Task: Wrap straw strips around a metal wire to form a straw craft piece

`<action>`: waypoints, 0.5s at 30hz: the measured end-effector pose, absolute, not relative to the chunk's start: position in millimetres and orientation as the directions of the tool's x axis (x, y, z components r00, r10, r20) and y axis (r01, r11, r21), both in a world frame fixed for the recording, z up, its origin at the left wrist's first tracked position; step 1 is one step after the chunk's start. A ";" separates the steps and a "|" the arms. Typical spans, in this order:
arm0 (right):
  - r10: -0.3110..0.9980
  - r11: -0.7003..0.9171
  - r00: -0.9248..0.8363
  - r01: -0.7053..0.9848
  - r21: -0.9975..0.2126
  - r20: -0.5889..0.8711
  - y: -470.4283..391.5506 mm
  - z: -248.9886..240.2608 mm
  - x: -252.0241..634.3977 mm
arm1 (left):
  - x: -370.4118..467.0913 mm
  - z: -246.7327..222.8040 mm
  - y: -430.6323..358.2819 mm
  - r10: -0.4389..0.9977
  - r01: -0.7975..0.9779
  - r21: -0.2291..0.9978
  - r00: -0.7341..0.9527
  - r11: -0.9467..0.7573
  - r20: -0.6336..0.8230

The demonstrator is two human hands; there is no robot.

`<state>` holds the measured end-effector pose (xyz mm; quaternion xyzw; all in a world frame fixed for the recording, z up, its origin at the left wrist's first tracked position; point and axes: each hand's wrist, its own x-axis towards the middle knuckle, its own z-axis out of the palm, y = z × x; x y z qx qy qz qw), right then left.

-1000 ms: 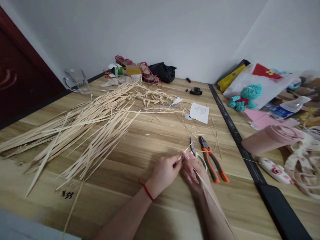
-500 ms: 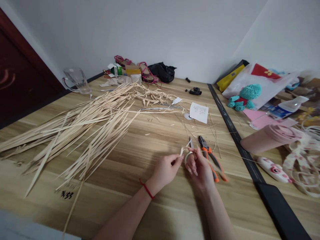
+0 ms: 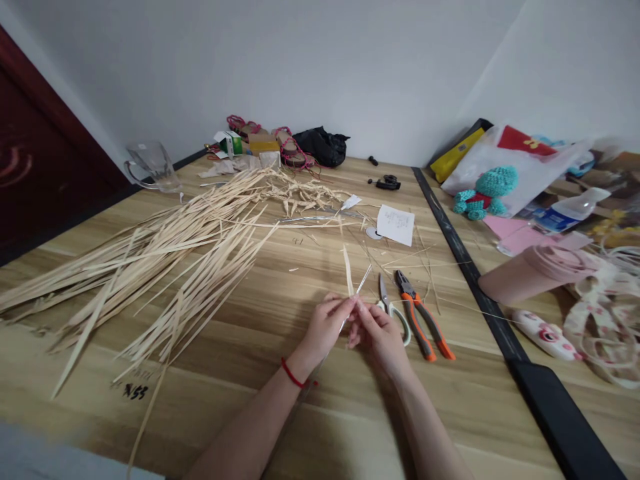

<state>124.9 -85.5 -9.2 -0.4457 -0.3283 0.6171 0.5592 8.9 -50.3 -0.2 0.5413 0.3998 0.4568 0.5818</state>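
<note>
My left hand [image 3: 327, 325] and my right hand [image 3: 383, 331] meet at the fingertips above the table, both closed in a pinch. From between them a pale flat plant-fibre strip [image 3: 347, 272] points up and away. A thin silvery wire [image 3: 365, 279] runs slantwise through the same pinch and down past my left wrist. Which fingers bear on the strip and which on the wire is partly hidden. Just right of my right hand lie scissors [image 3: 383, 288] with pale handles, partly covered by the hand. Beside them are pliers [image 3: 420, 317] with orange and grey grips.
Long pale strips [image 3: 165, 243] spread across the left of the table, with knotted pieces [image 3: 305, 192] behind. A written note [image 3: 396, 225] lies beyond the pliers. At right are a pink roll [image 3: 533, 275], a crocheted toy [image 3: 487, 190] and a bottle [image 3: 575, 208]. A glass mug [image 3: 155, 167] stands back left.
My hands have come together, and the right has moved left off the scissors. The wire now shows between my fingers, and the strip stands up longer from the pinch.
</note>
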 end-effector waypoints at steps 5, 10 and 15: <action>0.979 -0.185 0.012 -0.350 -0.918 -0.202 -87.0 -8.7 123.9 | 8.3 9.8 -52.6 0.952 -0.182 0.976 0.300 0.120 -0.061; 0.970 -0.243 -0.093 -0.403 -0.882 -0.225 -88.2 -4.1 124.0 | 4.8 6.9 -48.2 0.928 -0.281 0.931 0.350 0.235 -0.128; 0.957 -0.287 -0.155 -0.410 -0.866 -0.244 -89.8 -0.4 120.0 | -0.5 4.8 -43.4 0.909 -0.349 0.873 0.357 0.342 -0.213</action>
